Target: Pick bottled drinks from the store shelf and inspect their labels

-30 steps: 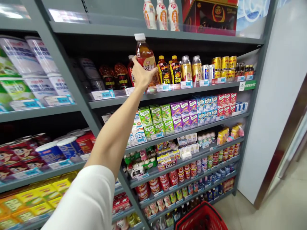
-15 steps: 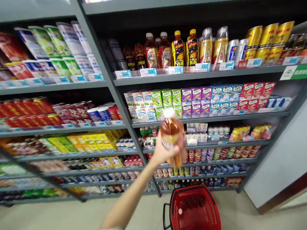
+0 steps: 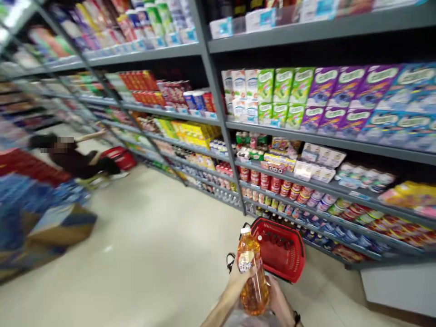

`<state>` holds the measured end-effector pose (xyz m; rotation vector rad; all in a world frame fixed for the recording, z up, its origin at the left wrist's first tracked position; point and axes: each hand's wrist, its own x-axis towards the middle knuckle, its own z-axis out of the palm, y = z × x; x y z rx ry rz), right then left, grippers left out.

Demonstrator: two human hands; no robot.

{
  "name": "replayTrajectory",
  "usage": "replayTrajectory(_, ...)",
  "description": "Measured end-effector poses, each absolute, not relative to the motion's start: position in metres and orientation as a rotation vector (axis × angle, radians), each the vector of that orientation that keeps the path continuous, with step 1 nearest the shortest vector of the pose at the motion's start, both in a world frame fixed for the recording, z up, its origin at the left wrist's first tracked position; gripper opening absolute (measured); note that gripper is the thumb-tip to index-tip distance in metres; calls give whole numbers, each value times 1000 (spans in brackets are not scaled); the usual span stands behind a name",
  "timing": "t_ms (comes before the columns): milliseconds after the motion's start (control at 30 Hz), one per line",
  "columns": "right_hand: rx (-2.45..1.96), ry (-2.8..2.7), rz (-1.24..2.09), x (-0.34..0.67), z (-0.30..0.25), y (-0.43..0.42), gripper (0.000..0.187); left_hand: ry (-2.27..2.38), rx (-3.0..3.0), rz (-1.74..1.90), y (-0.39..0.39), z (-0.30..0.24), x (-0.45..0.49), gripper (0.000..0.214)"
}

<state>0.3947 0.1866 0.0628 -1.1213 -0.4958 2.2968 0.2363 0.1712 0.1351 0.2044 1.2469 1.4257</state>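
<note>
Far left: another person (image 3: 73, 156) crouched low on the floor (image 3: 143, 254) beside a red basket (image 3: 120, 156), one arm reaching toward the left shelves (image 3: 102, 109); well apart from the bottle, faint and blurred. Cardboard boxes (image 3: 57, 225) stacked on the floor nearer, lower left.

Centre bottom: amber drink bottle (image 3: 251, 277) with white cap, tilted slightly, cap end pointing up and away. Left hand (image 3: 240, 277) wrapped around the neck and label area, fingers curled shut on it. Right hand (image 3: 279, 302) cupped against the lower body from the other side, touching it; dark band on that wrist. Both hands closed on the bottle, held above the floor, just in front of the red shopping basket (image 3: 282, 252) standing on the floor by the shelf foot. Dark bottles (image 3: 275, 238) already lying inside that basket.

Right: drinks shelving (image 3: 323, 141) packed with cartons and small cans, close to the basket.

Risks, judged only: smooth rounded plastic, so possible slip if either grip loosens, then a drop onto hard floor. Dropped in from height, likely knock against bottles already in the basket. Basket low, so a deep bend needed; chance of brushing lower shelf stock. Heavy motion blur, so exact finger contact hard to confirm
</note>
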Motion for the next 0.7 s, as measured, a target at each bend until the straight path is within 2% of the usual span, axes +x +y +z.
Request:
replayTrajectory(133,-869,-396,2529,378,78,156,64,1156,103,1548,154,139,237,79)
replayTrajectory(300,-968,-534,2435,359,98,144,56,1003,167,1659,147,150,200,79)
replayTrajectory(533,-989,-686,2336,272,124,130,62,902,183,1734,133,163,115,79)
replayTrajectory(700,-1092,-787,2356,231,99,143,68,851,118,1753,105,160,37,77)
